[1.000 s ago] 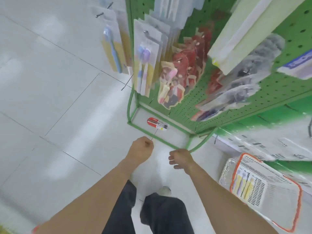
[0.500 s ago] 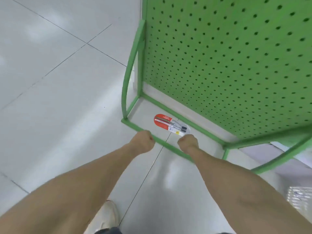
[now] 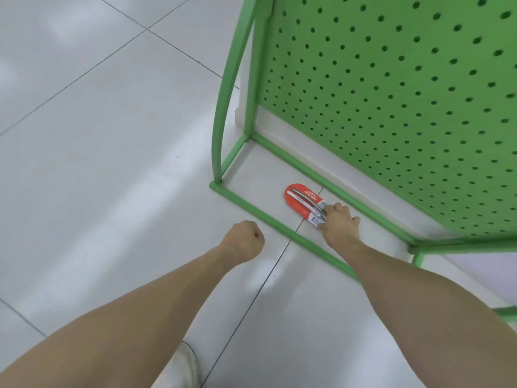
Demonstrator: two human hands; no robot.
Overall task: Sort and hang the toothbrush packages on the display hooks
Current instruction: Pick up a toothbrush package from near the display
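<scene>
A red and white toothbrush package [image 3: 301, 202] lies flat on the floor inside the base frame of the green display rack. My right hand [image 3: 338, 223] has reached over the frame bar and covers the package's near end, fingers and thumb curled onto its edge. My left hand [image 3: 245, 242] hovers over the floor tiles left of the frame as a closed fist holding nothing. No hooks or hung packages are in view.
The green pegboard panel [image 3: 405, 102] rises at the right, its holes bare here. A green base bar [image 3: 268, 218] runs diagonally between my hands, with an upright curved tube [image 3: 223, 113] at the corner. My white shoe [image 3: 184, 365] shows at the bottom.
The view has dropped toward the floor. My right hand moved forward over the base bar and onto the package's near end. My left fist stayed outside the frame.
</scene>
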